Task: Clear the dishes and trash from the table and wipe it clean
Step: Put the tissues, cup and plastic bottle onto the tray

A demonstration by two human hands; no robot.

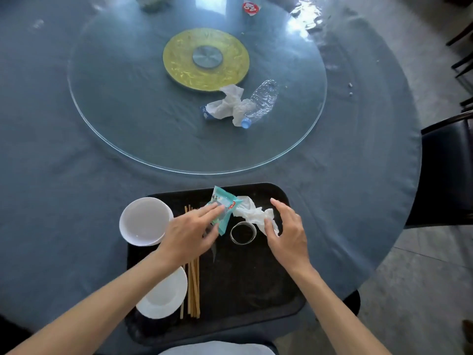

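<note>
White plate (pixel 163 295) and chopsticks (pixel 193 290) on black tray (pixel 256 290) below the hands, left hand (pixel 189 231) fingers straight on teal packet (pixel 224 208), right hand (pixel 286 231) loosely curled over crumpled tissue (pixel 252 213), bowl (pixel 144 221) left, crushed bottle (pixel 261 103) beyond on the surface (pixel 64 162).

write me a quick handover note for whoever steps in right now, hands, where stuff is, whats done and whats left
Left hand: fingers straight, resting on the teal wrapper over the tray.
Right hand: loosely curled at the crumpled tissue; grip unclear.
On the tray: two white bowls, chopsticks, a glass cup.
Left: crushed bottle and tissue wad on the glass turntable, red wrapper at the far side, then wiping.
</note>
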